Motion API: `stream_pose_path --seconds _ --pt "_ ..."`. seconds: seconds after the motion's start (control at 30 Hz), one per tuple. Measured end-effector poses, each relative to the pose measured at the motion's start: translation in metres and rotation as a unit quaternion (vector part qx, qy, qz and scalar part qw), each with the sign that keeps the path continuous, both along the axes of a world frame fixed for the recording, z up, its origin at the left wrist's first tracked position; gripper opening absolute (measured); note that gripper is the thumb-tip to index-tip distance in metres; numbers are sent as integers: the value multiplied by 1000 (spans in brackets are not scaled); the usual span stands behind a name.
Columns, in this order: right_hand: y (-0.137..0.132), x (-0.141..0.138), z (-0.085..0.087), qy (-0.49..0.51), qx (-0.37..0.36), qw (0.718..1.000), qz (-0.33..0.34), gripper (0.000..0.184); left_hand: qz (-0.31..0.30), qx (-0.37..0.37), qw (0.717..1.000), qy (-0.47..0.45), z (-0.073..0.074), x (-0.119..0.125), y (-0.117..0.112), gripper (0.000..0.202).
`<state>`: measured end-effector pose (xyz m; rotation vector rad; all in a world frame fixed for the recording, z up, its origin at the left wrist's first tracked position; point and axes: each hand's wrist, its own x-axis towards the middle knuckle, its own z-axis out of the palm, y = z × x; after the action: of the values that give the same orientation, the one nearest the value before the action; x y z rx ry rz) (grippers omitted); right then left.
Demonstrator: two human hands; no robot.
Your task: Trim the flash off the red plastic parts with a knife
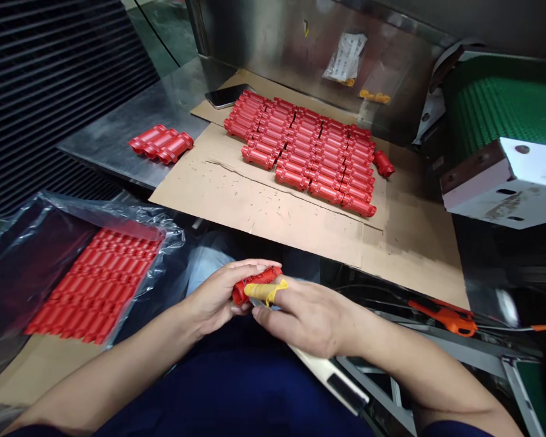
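Observation:
Close to my body, my left hand (213,294) is closed around one red ribbed plastic tube (240,294), its open end facing down and left. My right hand (316,315) grips a knife with a long white handle (321,371), which runs back under the palm. The knife's front end lies at the tube, and the fingers mostly hide the blade. A yellow finger cot (259,292) covers the right index finger, which rests along the tube. On the cardboard (236,197) ahead, many similar red tubes (295,161) lie in tight rows, with small dark shavings in front.
Three red tubes (161,144) lie on the metal table (131,115), left of the cardboard. A plastic-lined box (173,233) at left holds packed tubes. A phone (230,96) lies behind. At right are a green conveyor belt (505,100) and an orange air gun (455,321).

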<state>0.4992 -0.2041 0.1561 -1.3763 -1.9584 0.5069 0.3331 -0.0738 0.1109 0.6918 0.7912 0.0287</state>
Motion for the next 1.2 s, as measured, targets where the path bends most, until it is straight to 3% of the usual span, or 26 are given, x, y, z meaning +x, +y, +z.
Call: stream_pose_path --seconds 0.07,0.13,0.23,0.3,0.33,0.43,0.5,0.73,1.2 --pt "2 6 -5 40 -48 998 14 23 -4 -13 1000 -12 -2 -1 0 34" --pt "4 12 -16 71 -2 997 5 22 -5 -33 999 -33 -3 -1 0 26" --pt "5 17 -32 130 108 977 -128 19 -9 -40 998 -50 -5 0 0 29" --pt "2 15 -37 172 123 954 -211 22 13 -28 998 -57 -4 -1 1 38" --pt "0 12 -37 192 123 948 -222 23 34 -20 997 -66 -3 -1 1 41" --pt "-7 -3 -37 223 140 952 -158 25 106 2 990 -93 1 -1 3 41" --pt "-11 -12 -40 218 163 956 -110 30 122 11 988 -97 3 -1 4 42" --pt "-12 -16 -54 160 182 968 -65 43 62 -7 992 -107 -2 2 5 42" --pt "-11 -13 -49 153 177 971 -45 51 42 -20 993 -106 -5 1 4 44"
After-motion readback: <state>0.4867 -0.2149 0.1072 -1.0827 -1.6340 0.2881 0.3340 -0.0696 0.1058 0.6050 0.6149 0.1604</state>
